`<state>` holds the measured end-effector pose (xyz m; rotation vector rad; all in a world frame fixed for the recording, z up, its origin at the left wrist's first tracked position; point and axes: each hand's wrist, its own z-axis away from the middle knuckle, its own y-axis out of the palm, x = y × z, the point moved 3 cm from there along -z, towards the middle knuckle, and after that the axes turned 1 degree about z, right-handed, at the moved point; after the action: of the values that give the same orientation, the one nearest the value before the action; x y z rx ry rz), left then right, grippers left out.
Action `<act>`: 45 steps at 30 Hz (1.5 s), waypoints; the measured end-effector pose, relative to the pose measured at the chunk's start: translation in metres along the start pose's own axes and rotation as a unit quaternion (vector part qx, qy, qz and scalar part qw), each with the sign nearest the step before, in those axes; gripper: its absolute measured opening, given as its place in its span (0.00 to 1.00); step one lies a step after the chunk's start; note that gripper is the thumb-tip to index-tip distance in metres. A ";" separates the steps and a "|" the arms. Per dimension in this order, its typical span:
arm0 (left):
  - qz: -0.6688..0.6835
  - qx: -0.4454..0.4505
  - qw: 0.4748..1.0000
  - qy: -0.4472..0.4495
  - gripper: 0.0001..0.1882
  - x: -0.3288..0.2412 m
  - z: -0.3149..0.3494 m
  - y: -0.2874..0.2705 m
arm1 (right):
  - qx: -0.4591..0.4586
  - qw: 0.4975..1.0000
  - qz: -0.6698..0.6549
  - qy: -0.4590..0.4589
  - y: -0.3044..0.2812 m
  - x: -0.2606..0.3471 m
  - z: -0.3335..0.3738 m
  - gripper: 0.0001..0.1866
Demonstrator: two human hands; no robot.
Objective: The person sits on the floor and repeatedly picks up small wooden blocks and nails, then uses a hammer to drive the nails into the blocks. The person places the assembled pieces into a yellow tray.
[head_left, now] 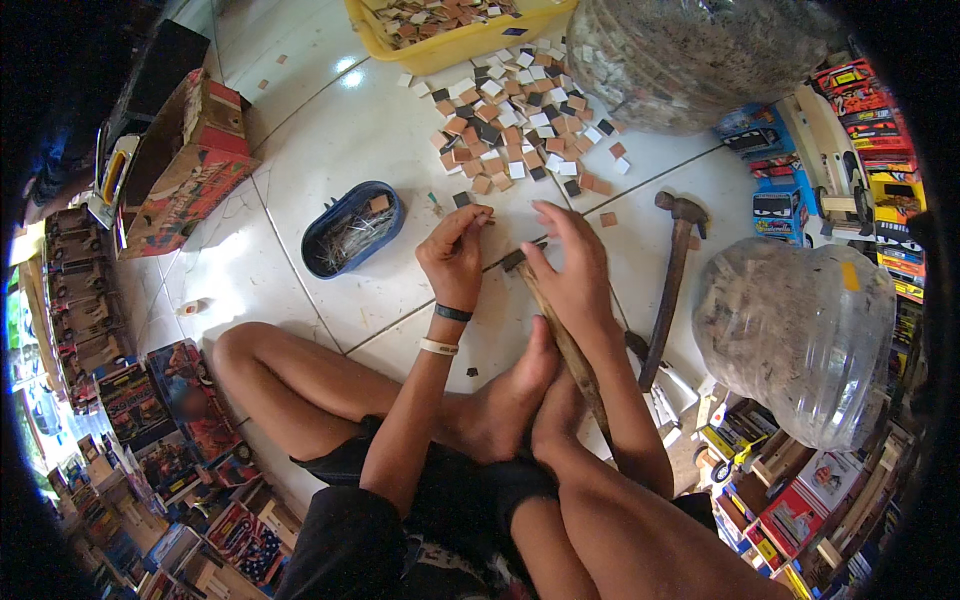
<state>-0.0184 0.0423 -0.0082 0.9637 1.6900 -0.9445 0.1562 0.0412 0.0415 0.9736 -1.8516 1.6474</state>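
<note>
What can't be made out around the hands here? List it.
- Head view: whatever the left hand pinches is too small to identify.
- Right hand covers its own grip on the hammer.
- Blue tub contents: thin pieces, too fine to identify.
- Yellow bin: cut by top edge.

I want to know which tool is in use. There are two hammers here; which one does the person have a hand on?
The hammer under the right hand, its handle running back between the feet. The other hammer lies untouched on the tiles, further right.

A home craft workshop set up on a white tiled floor point(330, 150): a pile of small square tiles point(520, 115), a yellow tub point(460, 40) of more, two hammers point(672, 280), a blue dish of nails point(352, 228), stacked toy boxes point(850, 150) around the edges
</note>
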 end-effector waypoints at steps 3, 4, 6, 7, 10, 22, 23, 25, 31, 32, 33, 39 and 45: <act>0.011 0.002 1.000 -0.001 0.07 0.002 0.000 0.001 | 0.077 0.988 0.078 0.112 -0.047 0.009 0.048 0.18; 0.013 0.009 1.000 -0.003 0.07 0.002 -0.001 0.001 | 0.130 0.974 0.114 0.144 -0.061 0.013 0.068 0.17; 0.010 0.016 1.000 -0.009 0.07 0.002 -0.001 0.000 | 0.189 0.961 0.074 0.187 -0.084 0.023 0.108 0.18; 0.006 0.018 1.000 -0.011 0.07 0.001 -0.001 -0.001 | 0.230 0.936 0.093 0.250 -0.090 0.025 0.129 0.19; -0.006 0.021 1.000 -0.019 0.06 0.001 -0.001 -0.002 | 0.297 0.875 -0.013 0.382 -0.101 0.025 0.166 0.20; -0.012 0.024 1.000 -0.005 0.09 0.002 -0.001 -0.003 | 0.147 0.988 0.034 0.046 -0.126 0.067 0.124 0.30; -0.014 0.024 1.000 -0.014 0.10 0.003 0.000 -0.003 | 0.145 0.988 0.055 0.021 -0.126 0.067 0.124 0.30; -0.030 0.004 0.999 0.015 0.12 0.000 0.001 -0.004 | 0.214 0.969 0.085 0.091 -0.122 0.060 0.129 0.30; -0.037 0.012 0.999 0.026 0.11 -0.002 0.000 -0.003 | 0.148 0.985 0.055 0.068 -0.119 0.055 0.139 0.31; -0.033 0.008 0.999 0.032 0.10 -0.003 -0.001 -0.003 | 0.121 0.990 0.044 0.048 -0.118 0.057 0.139 0.31; -0.042 0.010 0.998 0.035 0.10 -0.004 -0.001 -0.003 | 0.095 0.995 0.032 0.028 -0.118 0.058 0.138 0.31; -0.051 0.005 0.998 0.026 0.11 -0.004 -0.001 -0.005 | 0.176 0.975 0.083 0.108 -0.105 0.052 0.131 0.31; -0.034 0.015 0.999 0.036 0.10 -0.008 -0.002 -0.002 | 0.155 0.982 0.074 0.080 -0.106 0.049 0.131 0.30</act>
<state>-0.0194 0.0421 0.0004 0.9760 1.7824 -0.9925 0.2200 -0.0989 0.1244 0.8083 -1.6259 2.0842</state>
